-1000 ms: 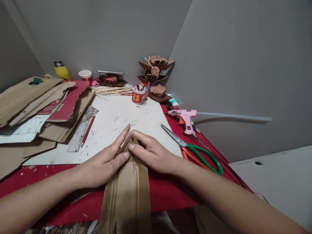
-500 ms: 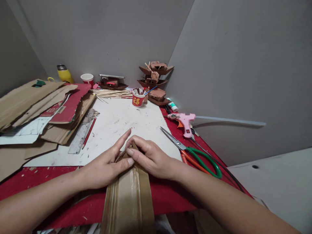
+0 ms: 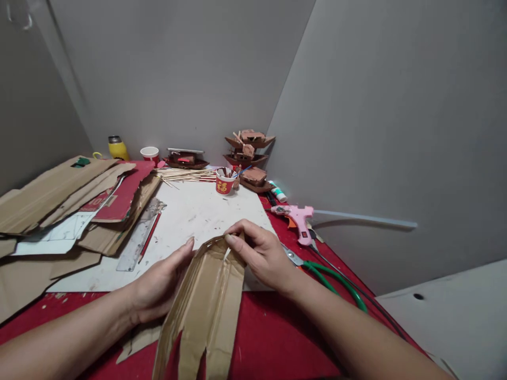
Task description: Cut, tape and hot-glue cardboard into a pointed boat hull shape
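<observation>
I have a piece of brown cardboard [image 3: 204, 306] up in front of me, over the near edge of the desk [image 3: 285, 332], its far end reaching the white board [image 3: 194, 206]. My right grip [image 3: 263, 258] pinches the far right corner, thumb on the near face and fingers curled over the top edge. My left grip [image 3: 156, 290] is spread alongside the left edge, thumb standing away from the sheet; the fingers are partly hidden behind it, so I cannot tell how firmly they touch, if at all.

I judge the piece very light, so one pinch should carry it. Along its length I expect it to be springy but fairly stiff, helped by the lengthwise creases and the layers showing at the left side. Across those creases it should give easily and fold where I don't want it. The dry paper face ought not to slip, though the glossy streak down the middle may be slicker under the thumb.

The weak part is the near end, where slits open and red shows through; pulling there could tear it further. The far end, where the right thumb sits, seems the sounder hold, with a flat palm along the left edge to steady it rather than squeeze.
</observation>
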`<state>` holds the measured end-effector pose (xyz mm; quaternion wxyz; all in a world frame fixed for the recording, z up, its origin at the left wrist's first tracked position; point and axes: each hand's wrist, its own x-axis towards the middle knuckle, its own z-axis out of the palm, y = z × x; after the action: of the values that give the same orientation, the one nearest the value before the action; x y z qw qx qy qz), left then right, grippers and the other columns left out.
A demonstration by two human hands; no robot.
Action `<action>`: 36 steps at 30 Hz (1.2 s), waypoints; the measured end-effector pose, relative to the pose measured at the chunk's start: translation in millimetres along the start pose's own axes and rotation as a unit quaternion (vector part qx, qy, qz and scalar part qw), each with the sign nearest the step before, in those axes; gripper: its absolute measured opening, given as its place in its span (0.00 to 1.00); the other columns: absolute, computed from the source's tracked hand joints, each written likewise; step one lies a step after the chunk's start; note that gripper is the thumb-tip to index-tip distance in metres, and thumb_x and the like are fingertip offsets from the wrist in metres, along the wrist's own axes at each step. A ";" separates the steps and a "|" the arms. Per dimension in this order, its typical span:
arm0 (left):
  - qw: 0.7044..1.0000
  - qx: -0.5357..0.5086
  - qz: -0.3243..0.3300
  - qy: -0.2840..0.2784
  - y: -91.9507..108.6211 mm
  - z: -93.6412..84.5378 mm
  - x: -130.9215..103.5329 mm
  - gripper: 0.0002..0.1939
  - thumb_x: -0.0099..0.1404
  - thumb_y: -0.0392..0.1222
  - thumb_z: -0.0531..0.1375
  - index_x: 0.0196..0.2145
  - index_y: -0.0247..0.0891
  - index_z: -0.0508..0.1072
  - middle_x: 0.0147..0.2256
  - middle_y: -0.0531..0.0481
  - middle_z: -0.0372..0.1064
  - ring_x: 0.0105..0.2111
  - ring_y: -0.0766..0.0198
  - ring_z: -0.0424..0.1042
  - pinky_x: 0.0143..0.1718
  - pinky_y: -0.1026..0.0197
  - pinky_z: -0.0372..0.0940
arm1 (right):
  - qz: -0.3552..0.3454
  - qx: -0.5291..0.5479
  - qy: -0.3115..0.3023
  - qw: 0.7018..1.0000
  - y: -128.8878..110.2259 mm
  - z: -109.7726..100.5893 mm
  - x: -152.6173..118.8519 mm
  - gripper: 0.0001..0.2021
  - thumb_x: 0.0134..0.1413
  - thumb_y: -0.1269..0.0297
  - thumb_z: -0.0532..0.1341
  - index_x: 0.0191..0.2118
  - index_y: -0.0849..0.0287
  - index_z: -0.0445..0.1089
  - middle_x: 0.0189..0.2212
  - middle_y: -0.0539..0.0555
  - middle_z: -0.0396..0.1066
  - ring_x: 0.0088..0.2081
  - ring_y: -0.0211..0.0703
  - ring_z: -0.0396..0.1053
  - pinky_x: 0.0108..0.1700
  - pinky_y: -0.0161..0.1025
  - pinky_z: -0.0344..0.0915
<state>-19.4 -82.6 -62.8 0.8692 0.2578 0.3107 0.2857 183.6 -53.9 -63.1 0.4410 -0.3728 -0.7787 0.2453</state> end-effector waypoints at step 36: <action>0.968 0.241 0.050 -0.048 -25.7 1.7 -1.1 0.20 0.64 0.55 0.57 0.40 0.33 0.71 0.32 0.46 0.73 0.28 0.64 0.72 0.35 0.59 0.66 | -0.203 -0.136 -0.149 0.958 -5.4 -2.5 -7.1 0.07 0.57 0.73 0.58 0.41 0.60 0.69 0.31 0.55 0.75 0.34 0.44 0.69 0.40 0.44 0.62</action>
<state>-10.2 -101.9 -77.4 0.7799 0.4880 0.3153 0.2327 186.2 -62.7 -61.6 0.3059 -0.2222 -0.9208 0.0951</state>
